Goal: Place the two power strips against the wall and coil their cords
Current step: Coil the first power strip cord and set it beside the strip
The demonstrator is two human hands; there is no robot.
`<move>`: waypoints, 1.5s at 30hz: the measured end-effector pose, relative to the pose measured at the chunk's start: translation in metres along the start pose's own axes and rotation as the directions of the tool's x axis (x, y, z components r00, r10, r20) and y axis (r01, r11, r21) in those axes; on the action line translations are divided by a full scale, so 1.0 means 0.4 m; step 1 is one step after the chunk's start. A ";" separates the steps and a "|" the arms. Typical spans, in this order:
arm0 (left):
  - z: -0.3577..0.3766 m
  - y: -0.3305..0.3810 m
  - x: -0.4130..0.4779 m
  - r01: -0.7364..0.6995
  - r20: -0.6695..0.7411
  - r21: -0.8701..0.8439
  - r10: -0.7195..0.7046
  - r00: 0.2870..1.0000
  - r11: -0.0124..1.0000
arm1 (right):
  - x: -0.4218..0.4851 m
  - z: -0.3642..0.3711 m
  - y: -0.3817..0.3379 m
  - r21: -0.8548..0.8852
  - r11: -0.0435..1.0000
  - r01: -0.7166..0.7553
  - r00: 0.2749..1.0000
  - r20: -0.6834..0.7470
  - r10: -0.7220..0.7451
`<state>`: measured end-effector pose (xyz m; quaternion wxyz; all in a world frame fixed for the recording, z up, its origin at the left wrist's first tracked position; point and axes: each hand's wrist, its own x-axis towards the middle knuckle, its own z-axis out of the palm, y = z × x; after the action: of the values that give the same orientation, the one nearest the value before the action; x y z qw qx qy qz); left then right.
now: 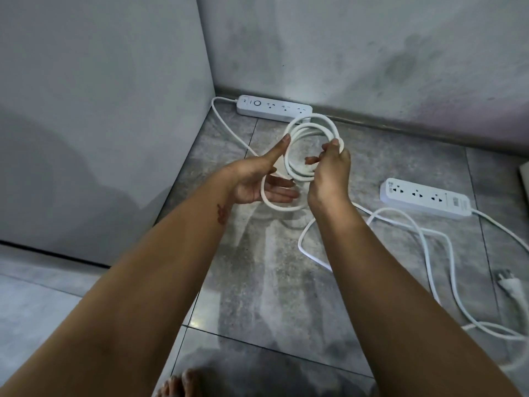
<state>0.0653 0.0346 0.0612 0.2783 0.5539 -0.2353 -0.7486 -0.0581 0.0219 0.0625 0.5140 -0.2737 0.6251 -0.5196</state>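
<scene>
One white power strip [273, 109] lies flat against the base of the back wall, near the corner. Its white cord [310, 130] runs from the strip's left end across the floor and up into several loops held in the air. My right hand [329, 176] is closed around the right side of the coil. My left hand [257, 179] is open, palm up, thumb raised, with a lower loop resting across its fingers. A second white power strip [425, 199] lies on the floor to the right, away from the wall. Its cord [423, 242] sprawls loose, ending in a plug [512, 285].
A tall grey panel [100, 124] stands on the left and meets the stained back wall [357, 53] at the corner. The floor is grey tile [257, 282]. My bare toes [180, 385] show at the bottom edge. A pale object [525, 179] pokes in at the right edge.
</scene>
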 end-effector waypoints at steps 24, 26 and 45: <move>0.022 0.008 0.034 -0.421 -0.293 -0.499 0.310 0.904 0.757 | -0.055 0.023 0.012 -0.621 0.783 -0.048 0.986 0.097 0.137; 0.012 0.015 0.031 -0.446 -0.336 -0.463 0.314 0.888 0.766 | -0.057 0.024 0.024 -0.677 0.735 -0.038 0.980 0.117 0.159; -0.015 0.051 -0.042 -0.276 -0.055 0.217 0.294 0.954 0.936 | -0.002 -0.021 -0.070 -0.692 0.429 0.581 0.775 0.631 -0.032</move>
<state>0.0781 0.0308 0.0850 0.3346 0.5717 -0.3775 -0.6471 -0.0710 0.0171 0.0881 0.3469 -0.7380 0.5648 -0.1267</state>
